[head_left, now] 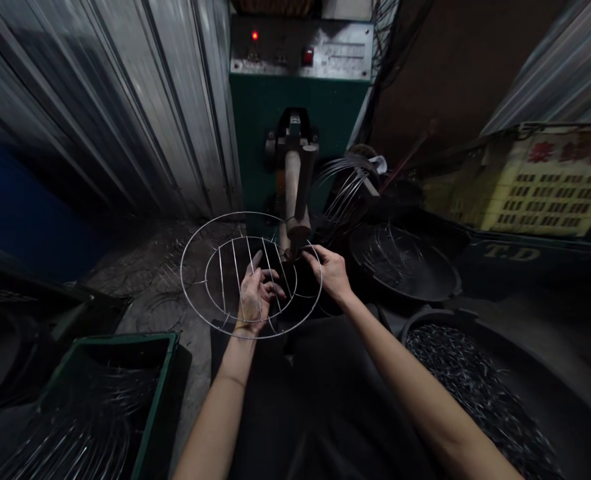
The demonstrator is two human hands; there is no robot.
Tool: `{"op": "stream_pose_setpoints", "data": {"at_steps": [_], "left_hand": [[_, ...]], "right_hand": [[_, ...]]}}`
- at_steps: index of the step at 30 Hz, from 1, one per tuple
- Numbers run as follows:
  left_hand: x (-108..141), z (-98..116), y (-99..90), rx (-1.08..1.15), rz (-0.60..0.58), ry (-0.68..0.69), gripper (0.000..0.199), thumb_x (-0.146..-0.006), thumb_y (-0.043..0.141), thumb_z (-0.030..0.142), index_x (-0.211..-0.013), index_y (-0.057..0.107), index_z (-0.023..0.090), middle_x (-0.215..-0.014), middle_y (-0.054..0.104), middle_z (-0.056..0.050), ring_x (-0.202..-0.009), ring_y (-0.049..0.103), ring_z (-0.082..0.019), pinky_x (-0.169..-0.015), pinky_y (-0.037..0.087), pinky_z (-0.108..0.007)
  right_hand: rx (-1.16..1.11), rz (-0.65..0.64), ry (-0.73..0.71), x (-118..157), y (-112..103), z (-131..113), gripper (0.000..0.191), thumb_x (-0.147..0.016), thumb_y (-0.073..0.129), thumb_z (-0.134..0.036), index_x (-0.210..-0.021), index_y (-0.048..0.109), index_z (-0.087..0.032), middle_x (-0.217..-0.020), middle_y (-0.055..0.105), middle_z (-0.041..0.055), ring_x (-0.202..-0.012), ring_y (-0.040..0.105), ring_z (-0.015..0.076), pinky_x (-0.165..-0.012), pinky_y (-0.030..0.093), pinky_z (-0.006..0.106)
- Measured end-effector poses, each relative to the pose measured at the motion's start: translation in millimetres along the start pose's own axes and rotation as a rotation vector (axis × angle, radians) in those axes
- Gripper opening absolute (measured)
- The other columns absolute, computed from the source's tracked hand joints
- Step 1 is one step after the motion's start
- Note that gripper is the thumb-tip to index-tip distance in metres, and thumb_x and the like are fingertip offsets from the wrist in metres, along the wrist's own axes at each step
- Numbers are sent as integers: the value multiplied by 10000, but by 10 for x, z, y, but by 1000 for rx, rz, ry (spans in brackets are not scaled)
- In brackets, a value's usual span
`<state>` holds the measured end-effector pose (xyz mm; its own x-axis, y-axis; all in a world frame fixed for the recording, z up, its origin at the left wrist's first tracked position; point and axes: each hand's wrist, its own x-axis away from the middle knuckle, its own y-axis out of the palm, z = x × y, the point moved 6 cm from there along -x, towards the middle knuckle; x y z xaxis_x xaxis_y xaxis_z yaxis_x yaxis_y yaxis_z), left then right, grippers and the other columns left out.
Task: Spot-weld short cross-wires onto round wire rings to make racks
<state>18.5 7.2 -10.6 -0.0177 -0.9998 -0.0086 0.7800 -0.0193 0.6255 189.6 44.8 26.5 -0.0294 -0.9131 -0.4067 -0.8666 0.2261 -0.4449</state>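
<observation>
A round wire rack (236,268), two rings with straight bars across the inner one, sits under the tip of a welding machine's arm (292,190). My left hand (258,293) is within the rack's inner ring, palm up with fingers apart; several bars cross in front of it. Pinched at the rack's outer ring, right beside the machine's tip, is my right hand (329,270). Whether its fingertips also hold a small wire piece cannot be made out. The rack's right inner edge meets the dark area under the tip.
Behind stands the green machine body (255,127) with a lit red lamp (254,35). A green crate (168,360) of curved wires is at lower left. On the right are a basin (452,287) with wires, a tub (425,317) of short metal pieces and a yellow crate (505,193).
</observation>
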Motion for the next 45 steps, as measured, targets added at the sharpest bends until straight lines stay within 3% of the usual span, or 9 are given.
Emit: {"op": "stream_pose_setpoints", "data": {"at_steps": [7,10,14,17,20,24,32,39,45], "left_hand": [[-4,-19,-32,22,28,-26,553,-813,532,332,-1317,352,194,-724,605,6,-501,584,-95,-476,483,-212],[-66,-49,-51,48,33,-117,456,-830,496,397,-1228,437,181,-650,597,9,-472,548,-80,-424,420,-164],[-91,-84,-7,-20,-17,-199,363,-837,461,418,-1026,542,119,-533,550,16,-348,381,-34,-337,273,-128],[-45,-65,25,-74,26,-84,269,-812,503,387,-939,521,151,-528,548,31,-339,356,-30,-342,261,-124],[10,-77,45,-56,101,-5,251,-816,488,419,-910,462,188,-541,551,42,-349,392,-46,-344,275,-131],[0,-91,47,-48,114,43,281,-830,460,468,-907,425,200,-586,562,38,-372,444,-69,-338,325,-158],[-110,-125,35,-18,69,90,256,-832,506,438,-868,428,196,-660,591,16,-484,532,-82,-439,436,-185],[-76,-83,-10,-57,-83,68,288,-769,621,403,-887,474,186,-874,624,-38,-691,611,-108,-545,491,-196],[-72,-90,-115,-74,12,91,284,-796,565,445,-830,444,190,-761,583,9,-461,519,-63,-373,420,-176]], "right_hand": [[-26,1,20,-63,61,6,266,-810,529,-362,-908,692,-176,-798,700,24,-675,630,161,-633,482,251],[-32,-22,7,-61,3,9,245,-804,537,-340,-939,684,-197,-859,705,17,-765,647,174,-717,494,269],[-3,-39,34,293,-231,5,302,-793,563,-322,-1072,625,-226,-1043,675,30,-952,626,196,-870,472,333],[-67,-192,119,669,-268,-2,359,-761,609,-335,-1103,603,-225,-1033,673,40,-937,631,197,-842,495,338],[-166,-140,165,775,-245,-38,317,-775,587,-365,-1051,629,-214,-968,685,44,-871,640,190,-791,507,319],[-195,-7,145,508,-121,-21,247,-785,565,-399,-862,662,-184,-811,682,33,-747,628,172,-700,493,282],[-222,37,99,131,13,60,243,-762,575,-421,-822,583,-186,-736,624,15,-679,575,150,-627,469,259],[-273,-32,76,-208,124,142,220,-721,602,-400,-757,558,-187,-703,609,-14,-666,562,130,-640,468,252],[-401,-216,141,-315,90,191,279,-685,635,-405,-846,600,-180,-774,652,-2,-704,610,146,-641,506,276]]}}
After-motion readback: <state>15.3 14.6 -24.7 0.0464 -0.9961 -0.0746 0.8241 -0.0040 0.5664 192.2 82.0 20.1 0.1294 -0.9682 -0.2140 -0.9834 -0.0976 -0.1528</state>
